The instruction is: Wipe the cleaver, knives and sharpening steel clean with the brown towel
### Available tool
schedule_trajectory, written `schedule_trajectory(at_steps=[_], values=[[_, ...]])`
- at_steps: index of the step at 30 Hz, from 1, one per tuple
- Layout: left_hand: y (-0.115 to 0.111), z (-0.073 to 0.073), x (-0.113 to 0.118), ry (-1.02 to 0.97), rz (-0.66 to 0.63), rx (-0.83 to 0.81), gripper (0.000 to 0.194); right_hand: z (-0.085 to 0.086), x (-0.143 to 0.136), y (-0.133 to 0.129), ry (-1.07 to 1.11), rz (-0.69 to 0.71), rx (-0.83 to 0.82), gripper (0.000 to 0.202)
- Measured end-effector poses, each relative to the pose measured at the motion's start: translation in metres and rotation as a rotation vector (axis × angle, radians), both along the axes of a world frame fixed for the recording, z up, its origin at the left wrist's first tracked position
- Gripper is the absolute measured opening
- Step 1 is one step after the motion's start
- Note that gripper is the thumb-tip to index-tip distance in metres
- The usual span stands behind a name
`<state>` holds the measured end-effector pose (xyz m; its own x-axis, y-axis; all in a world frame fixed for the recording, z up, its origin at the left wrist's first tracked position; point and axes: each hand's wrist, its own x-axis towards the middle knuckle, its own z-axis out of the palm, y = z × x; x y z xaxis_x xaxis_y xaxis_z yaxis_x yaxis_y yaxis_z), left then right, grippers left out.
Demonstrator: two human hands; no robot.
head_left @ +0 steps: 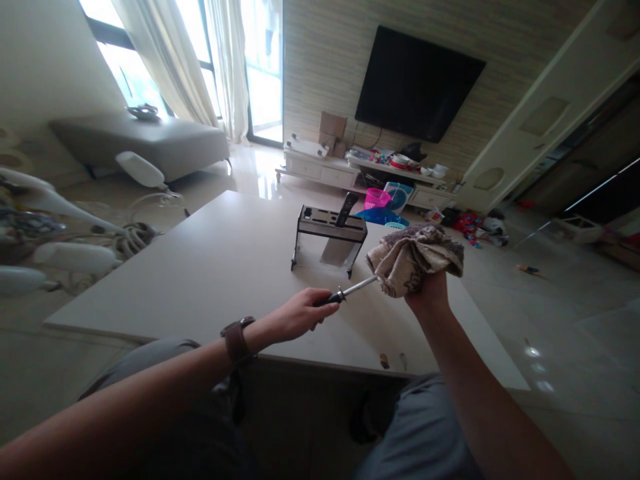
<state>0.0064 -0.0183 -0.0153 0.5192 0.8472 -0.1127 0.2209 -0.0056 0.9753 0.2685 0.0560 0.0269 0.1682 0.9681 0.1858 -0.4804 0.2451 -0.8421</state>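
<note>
My left hand [305, 315] is closed around the black handle of a sharpening steel [361, 285], whose metal rod points right and slightly up. The rod's far end goes into a bunched beige and brown cloth [413, 260]. That cloth is held up by my right hand [431, 291], whose fingers are mostly hidden beneath it. Behind the rod, a knife block [330, 230] with clear sides stands on the white table [215, 267]. One black-handled knife [346, 209] sticks up out of its top.
Two small items, one yellow and black [384, 361], lie near the table's front edge. Beyond the table are a pink basket [377, 199], a blue tub [383, 217] and a TV cabinet [320, 172]. White lamp shades [140, 169] stand at the left.
</note>
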Motion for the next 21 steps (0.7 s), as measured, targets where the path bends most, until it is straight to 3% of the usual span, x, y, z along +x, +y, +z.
schedule_trajectory(at_steps=[5,9,16,21], values=[[0.005,-0.008,-0.002,0.105,0.113,0.102,0.039,-0.003,0.003,0.003,-0.003,-0.014,0.023,0.021],[0.01,-0.01,-0.004,-0.009,0.152,0.121,0.033,-0.009,0.003,0.005,0.002,0.037,0.009,0.023],[0.007,-0.004,-0.001,-0.089,0.171,0.032,0.043,-0.017,-0.001,0.004,0.024,0.06,-0.058,0.021],[0.004,-0.004,0.006,-0.167,0.197,0.025,0.042,-0.027,-0.026,-0.014,-0.06,0.139,-0.059,0.029]])
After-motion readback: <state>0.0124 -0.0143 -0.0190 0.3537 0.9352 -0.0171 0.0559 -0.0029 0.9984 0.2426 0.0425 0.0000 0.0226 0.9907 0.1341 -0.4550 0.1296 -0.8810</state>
